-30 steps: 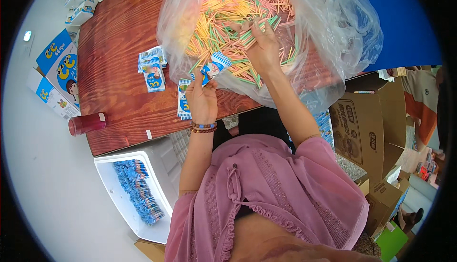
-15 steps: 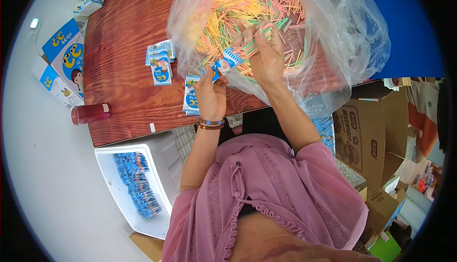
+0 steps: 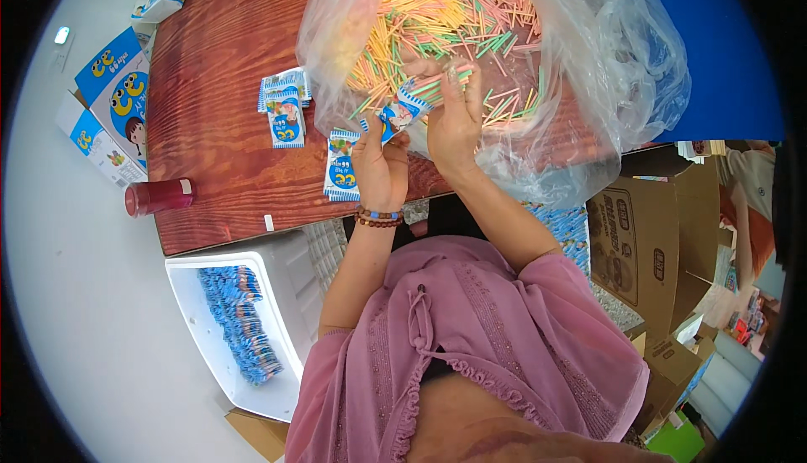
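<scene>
My left hand [image 3: 380, 167] is closed on a small blue-and-white packet [image 3: 402, 112], tilted with its upper end toward the right. In the fingers of my right hand [image 3: 456, 124] is a bunch of pink and green candy sticks [image 3: 430, 89]. The lower ends of these sticks meet the packet's upper end; how far inside they reach, I cannot tell. Behind both hands lies a large clear plastic bag [image 3: 580, 68], spread wide around a heap of loose yellow, pink and green sticks [image 3: 420, 10]. Just left of my left wrist, flat packets [image 3: 340, 179] lie stacked on the table.
More packets [image 3: 286, 118] lie on the red-brown wooden table [image 3: 227, 68]. A red cylindrical container [image 3: 160, 197] stands at its left edge. Below, a white bin [image 3: 290, 387] holds rows of packets. Cardboard boxes [image 3: 639, 248] stand at the right, and a printed box [image 3: 118, 110] at the left.
My right hand has come down and left with the sticks, bringing them to the packet's upper end. My left hand has shifted slightly right, still holding the packet.
</scene>
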The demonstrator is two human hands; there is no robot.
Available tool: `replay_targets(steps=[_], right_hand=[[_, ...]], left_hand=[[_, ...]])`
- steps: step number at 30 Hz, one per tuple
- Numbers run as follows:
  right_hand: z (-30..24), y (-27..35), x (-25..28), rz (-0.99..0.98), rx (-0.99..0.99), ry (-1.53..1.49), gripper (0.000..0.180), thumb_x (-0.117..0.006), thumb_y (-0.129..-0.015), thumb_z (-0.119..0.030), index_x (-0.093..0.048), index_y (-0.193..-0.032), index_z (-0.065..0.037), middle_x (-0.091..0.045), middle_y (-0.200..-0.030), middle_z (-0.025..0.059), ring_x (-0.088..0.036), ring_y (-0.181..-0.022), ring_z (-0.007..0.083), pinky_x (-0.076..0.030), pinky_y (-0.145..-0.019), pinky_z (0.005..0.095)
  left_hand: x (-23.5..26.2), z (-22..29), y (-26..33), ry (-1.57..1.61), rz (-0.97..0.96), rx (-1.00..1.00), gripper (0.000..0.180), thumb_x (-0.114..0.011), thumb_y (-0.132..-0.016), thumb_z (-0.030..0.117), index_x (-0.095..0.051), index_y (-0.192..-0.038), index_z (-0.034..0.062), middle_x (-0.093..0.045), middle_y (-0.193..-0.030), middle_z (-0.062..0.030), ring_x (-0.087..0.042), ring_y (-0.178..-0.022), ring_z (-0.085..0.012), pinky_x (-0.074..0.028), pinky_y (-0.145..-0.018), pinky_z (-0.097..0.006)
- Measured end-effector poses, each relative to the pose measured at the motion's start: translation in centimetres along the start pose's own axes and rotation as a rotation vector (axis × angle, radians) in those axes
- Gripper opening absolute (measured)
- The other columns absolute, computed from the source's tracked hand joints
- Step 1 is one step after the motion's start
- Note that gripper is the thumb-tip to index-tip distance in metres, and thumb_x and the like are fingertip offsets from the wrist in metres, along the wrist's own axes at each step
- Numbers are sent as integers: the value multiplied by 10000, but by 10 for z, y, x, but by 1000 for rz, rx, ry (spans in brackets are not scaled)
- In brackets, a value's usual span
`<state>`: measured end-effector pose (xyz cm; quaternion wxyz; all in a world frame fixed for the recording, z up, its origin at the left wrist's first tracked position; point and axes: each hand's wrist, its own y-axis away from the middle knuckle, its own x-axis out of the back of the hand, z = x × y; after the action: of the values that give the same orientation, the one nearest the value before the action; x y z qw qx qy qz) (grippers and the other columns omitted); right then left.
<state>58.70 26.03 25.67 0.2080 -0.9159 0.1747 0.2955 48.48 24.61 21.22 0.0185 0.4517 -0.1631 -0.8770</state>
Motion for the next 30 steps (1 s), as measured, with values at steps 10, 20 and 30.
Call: replay_targets(steps=[10,20,30], right_hand=[[4,-1,5,18,6,-96,91,-397,-1003,-134,-415,-1050,-58,-633,-1033,177,-606,-1006,257,-459,-908,355],[2,-2,17,-285,24,372,199,-412,-995,-166,-521,-1105,-40,-498,-1332,204,-315,-1369,298,-259,-1102,444],[-29,-11,18,-332,-94,495,370,-564,-930,-225,-536,-1237,-21,-547,-1264,166,-501,-1207,242,-350,-1047,387]], left_hand=[[-1,1,0,-56,-3,-18,159,-589,-951,224,-636,-975,74,-664,-968,-6,-626,-857,-106,-517,-700,-279],[5,-4,-7,-1,-44,-46,195,-579,-956,239,-629,-1033,67,-667,-991,-23,-626,-868,-121,-509,-720,-277],[11,-3,-21,225,-98,20,280,-555,-962,267,-587,-1159,70,-635,-1137,-34,-593,-1009,-159,-476,-856,-347]])
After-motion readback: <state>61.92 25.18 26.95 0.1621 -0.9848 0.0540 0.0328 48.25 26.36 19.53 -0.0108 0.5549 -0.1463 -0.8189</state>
